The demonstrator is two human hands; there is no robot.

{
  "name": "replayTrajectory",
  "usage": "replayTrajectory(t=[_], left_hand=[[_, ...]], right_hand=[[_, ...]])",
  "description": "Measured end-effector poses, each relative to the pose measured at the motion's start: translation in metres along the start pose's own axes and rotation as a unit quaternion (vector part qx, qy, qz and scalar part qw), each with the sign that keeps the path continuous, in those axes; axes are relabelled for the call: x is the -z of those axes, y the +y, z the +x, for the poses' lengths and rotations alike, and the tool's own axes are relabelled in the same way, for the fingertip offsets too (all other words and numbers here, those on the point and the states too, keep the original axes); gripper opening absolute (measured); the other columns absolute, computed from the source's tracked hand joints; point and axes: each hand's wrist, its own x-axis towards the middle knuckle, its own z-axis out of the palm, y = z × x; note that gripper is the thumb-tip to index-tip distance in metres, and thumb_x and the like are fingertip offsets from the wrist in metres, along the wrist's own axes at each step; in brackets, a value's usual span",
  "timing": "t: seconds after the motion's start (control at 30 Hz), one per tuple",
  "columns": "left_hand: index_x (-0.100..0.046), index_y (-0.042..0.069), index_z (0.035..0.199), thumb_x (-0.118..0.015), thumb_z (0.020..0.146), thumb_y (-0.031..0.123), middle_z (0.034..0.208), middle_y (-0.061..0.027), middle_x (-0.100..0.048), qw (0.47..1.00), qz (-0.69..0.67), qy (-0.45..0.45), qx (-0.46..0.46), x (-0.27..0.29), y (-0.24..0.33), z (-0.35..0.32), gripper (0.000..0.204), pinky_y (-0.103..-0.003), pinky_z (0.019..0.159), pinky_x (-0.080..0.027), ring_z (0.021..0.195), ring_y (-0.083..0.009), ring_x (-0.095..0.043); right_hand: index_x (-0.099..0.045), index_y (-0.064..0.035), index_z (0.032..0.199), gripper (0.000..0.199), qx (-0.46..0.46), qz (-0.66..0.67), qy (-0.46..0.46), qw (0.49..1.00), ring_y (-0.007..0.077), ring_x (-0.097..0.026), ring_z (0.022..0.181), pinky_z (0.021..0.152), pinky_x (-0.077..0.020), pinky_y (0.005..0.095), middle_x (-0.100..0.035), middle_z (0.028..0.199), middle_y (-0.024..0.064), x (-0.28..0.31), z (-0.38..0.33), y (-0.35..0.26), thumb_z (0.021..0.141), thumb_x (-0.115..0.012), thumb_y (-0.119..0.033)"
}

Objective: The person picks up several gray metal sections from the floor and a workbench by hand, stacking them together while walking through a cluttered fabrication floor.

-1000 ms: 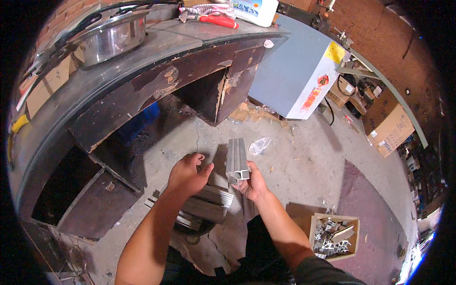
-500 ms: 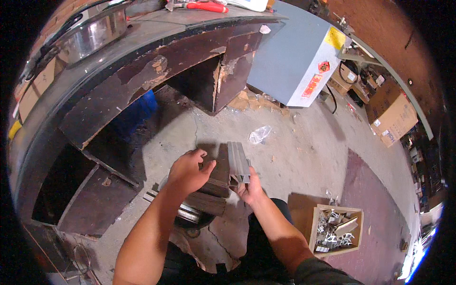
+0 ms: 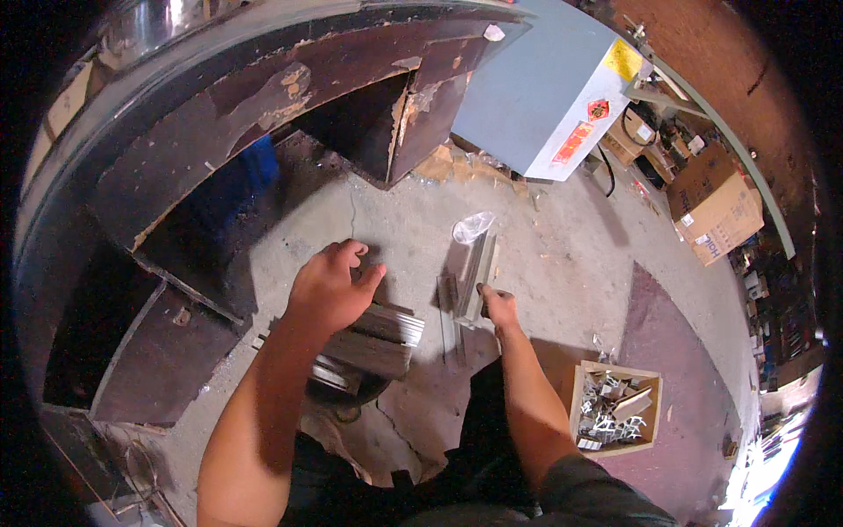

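My right hand [image 3: 498, 307] is closed round a short, ribbed metal profile [image 3: 478, 274], which stands out away from me over the floor. Beside it is a thin, brownish, flat strip [image 3: 449, 307]; I cannot tell whether the two touch. My left hand [image 3: 332, 285] holds nothing, its fingers bent and its thumb held apart. Just below that hand lies a stack of grooved profile pieces [image 3: 372, 342], some with shiny ends, on a dark round support [image 3: 379, 395] between my legs. My left forearm hides part of the stack.
To my right, a wooden box [image 3: 656, 413] contains many small metal offcuts. A worn dark workbench [image 3: 202, 132] curves along the left and far side. Beyond stand a blue-grey cabinet [image 3: 527, 79] and a cardboard box [image 3: 718, 206]. A clear plastic bag [image 3: 474, 227] lies on the floor.
My right hand has carried the metal profile rightward and away from the stack. The left hand has risen slightly toward the far left, and more of the stack shows. The whole view has shifted a little.
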Motion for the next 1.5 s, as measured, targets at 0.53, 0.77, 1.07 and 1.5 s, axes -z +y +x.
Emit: replayTrajectory(t=[0.53, 0.77, 1.07, 1.5], left_hand=[[-0.066, 0.001, 0.116, -0.074, 0.087, 0.038, 0.11, -0.0198, -0.072, 0.988, -0.046, -0.025, 0.145, 0.057, -0.022, -0.006, 0.048, -0.042, 0.09, -0.054, 0.104, -0.0346, -0.069], [-0.065, -0.001, 0.117, -0.078, 0.087, 0.036, 0.104, -0.0215, -0.073, 0.993, -0.065, -0.02, 0.101, 0.044, -0.01, 0.002, 0.05, -0.038, 0.086, -0.057, 0.103, -0.0292, -0.072], [-0.065, -0.001, 0.118, -0.075, 0.089, 0.039, 0.106, -0.021, -0.072, 0.987, -0.048, -0.049, 0.147, 0.055, -0.006, -0.007, 0.051, -0.039, 0.087, -0.056, 0.102, -0.03, -0.072], [-0.066, -0.002, 0.115, -0.075, 0.091, 0.032, 0.103, -0.02, -0.073, 0.989, -0.052, -0.044, 0.13, 0.061, -0.01, -0.005, 0.043, -0.039, 0.084, -0.055, 0.1, -0.0293, -0.071]], right_hand=[[-0.07, -0.0007, 0.109, 0.04, 0.169, -0.386, 0.012, 0.907, 0.042, -0.066, 0.103, 0.088, -0.0538, 0.0469, -0.069, 0.109, 0.025, -0.078, 0.028, 0.063, 0.086, -0.067, -0.034], [-0.061, -0.0046, 0.121, 0.043, 0.512, -0.276, -0.091, 0.809, 0.0388, -0.058, 0.115, 0.097, -0.0478, 0.049, -0.062, 0.121, 0.0195, -0.151, -0.102, 0.009, 0.087, -0.069, -0.029], [-0.052, 0.0032, 0.137, 0.088, 0.454, -0.534, -0.164, 0.694, 0.0411, -0.055, 0.122, 0.098, -0.0511, 0.0494, -0.058, 0.131, 0.022, -0.191, -0.144, 0.0, 0.076, -0.075, -0.056], [-0.058, -0.0076, 0.139, 0.067, -0.085, 0.237, -0.377, 0.891, 0.0265, -0.061, 0.118, 0.1, -0.0477, 0.0389, -0.069, 0.123, 0.0112, -0.1, -0.121, -0.079, 0.088, -0.069, -0.049]])
